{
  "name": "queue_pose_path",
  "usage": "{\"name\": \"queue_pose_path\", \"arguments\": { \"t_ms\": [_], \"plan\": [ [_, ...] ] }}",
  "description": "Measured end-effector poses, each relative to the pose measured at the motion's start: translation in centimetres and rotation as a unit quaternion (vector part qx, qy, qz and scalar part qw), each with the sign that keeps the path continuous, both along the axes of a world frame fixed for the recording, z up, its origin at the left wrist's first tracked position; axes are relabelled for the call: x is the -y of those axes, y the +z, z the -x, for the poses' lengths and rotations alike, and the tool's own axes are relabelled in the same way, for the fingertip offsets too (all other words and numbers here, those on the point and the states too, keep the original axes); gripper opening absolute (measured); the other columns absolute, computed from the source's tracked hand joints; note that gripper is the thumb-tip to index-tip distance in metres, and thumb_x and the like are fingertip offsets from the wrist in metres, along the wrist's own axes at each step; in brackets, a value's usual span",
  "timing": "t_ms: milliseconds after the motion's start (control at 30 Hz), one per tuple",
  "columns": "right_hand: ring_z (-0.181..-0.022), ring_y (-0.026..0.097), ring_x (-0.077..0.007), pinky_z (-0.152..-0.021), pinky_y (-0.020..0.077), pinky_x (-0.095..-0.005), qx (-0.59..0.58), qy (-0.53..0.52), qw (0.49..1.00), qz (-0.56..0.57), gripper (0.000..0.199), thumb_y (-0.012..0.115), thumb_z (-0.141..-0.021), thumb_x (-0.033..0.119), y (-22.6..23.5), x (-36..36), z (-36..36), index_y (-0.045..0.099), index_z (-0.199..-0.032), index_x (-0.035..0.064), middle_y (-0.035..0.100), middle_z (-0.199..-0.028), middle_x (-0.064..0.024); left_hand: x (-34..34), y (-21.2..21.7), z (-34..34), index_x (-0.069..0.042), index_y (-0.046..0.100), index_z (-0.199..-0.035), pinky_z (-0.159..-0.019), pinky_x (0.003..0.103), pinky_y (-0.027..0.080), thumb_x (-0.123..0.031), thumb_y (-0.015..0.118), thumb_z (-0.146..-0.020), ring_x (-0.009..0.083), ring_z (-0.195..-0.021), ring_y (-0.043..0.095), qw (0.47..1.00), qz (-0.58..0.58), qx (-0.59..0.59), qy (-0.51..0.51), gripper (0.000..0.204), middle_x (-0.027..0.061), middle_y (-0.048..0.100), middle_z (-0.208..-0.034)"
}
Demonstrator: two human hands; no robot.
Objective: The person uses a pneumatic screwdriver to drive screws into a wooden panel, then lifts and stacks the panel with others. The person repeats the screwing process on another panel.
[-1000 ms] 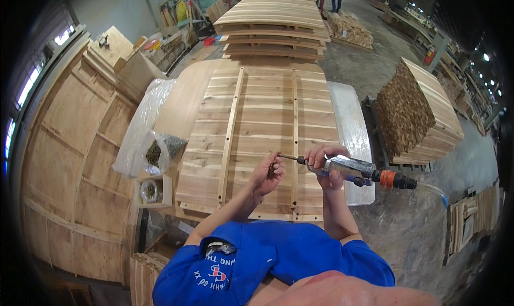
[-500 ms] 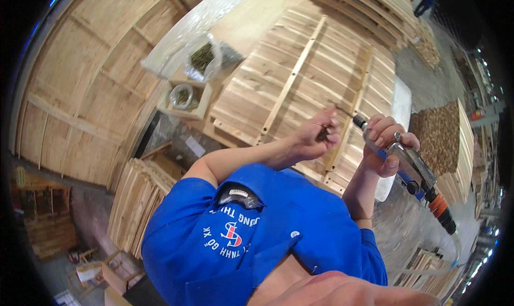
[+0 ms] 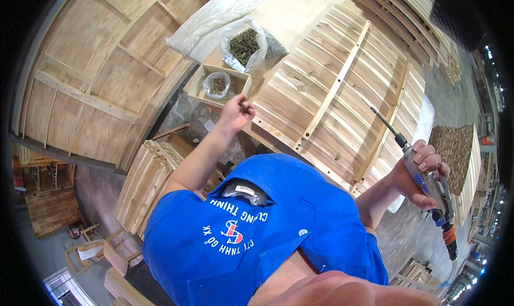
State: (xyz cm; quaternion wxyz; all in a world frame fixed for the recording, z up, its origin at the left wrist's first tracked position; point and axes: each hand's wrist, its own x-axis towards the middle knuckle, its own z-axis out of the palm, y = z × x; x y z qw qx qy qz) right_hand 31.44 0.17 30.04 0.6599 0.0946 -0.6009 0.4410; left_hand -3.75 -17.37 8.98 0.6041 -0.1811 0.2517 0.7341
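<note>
Now screws are pinched in the closed left hand (image 3: 236,111) just beside the small box (image 3: 206,94); the pneumatic screwdriver (image 3: 428,184), clamped in the right hand (image 3: 419,176), should be kept over the slatted panel (image 3: 342,102).

I am wearing a short-sleeved blue shirt (image 3: 267,236) with white lettering, a small red-and-white emblem and a white button showing on its front; a chest pocket (image 3: 243,191) is gaping open; my forearms are showing bare.
</note>
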Motion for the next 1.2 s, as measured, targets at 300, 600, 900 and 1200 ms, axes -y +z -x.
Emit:
{"name": "queue_pose_path", "arguments": {
  "t_ms": [300,600,900,1200],
  "plan": [
    [-0.064,0.051,-0.0193,-0.062,0.0416,-0.0353,-0.003,-0.099,0.995,0.020,0.069,0.052,-0.077,0.065,-0.3,0.9,4.7,0.046,-0.106,0.0032,0.051,-0.068,-0.0060,0.9,-0.7,10.9,-0.014,0.041,-0.063,-0.046,0.027,0.026,-0.028,0.044,-0.089,0.0117,-0.051,0.027,0.990,0.011,-0.138,-0.021,0.029,-0.0016,0.026,-0.056],
    [-0.064,0.050,-0.0194,-0.062,0.0407,-0.0339,-0.022,-0.139,0.990,0.030,0.061,0.054,-0.079,0.055,0.1,2.3,4.5,0.043,-0.107,0.0024,0.049,-0.066,-0.0068,0.3,-1.0,13.8,-0.006,0.053,-0.097,-0.050,0.026,0.038,-0.005,0.045,-0.079,0.0127,-0.056,0.042,0.991,0.044,-0.123,-0.017,0.020,0.0009,0.044,-0.064],
    [-0.063,0.049,-0.0180,-0.062,0.0398,-0.0332,-0.027,-0.175,0.982,0.070,0.058,0.048,-0.080,0.058,-0.1,2.7,3.8,0.043,-0.105,0.0056,0.048,-0.066,-0.0054,0.8,-2.1,14.1,-0.009,0.052,-0.068,-0.052,0.026,0.038,-0.026,0.051,-0.086,0.0113,-0.050,0.042,0.996,0.039,-0.073,-0.040,0.025,-0.0013,0.035,-0.046],
    [-0.063,0.048,-0.0178,-0.062,0.0391,-0.0334,-0.025,-0.185,0.980,0.072,0.057,0.047,-0.080,0.057,0.1,2.7,3.5,0.043,-0.104,0.0054,0.047,-0.066,-0.0052,-0.6,-0.9,13.6,-0.008,0.054,-0.081,-0.047,0.022,0.038,-0.026,0.054,-0.090,0.0105,-0.054,0.046,0.977,0.110,-0.148,-0.109,0.021,-0.0012,0.042,-0.052]
  ]
}}
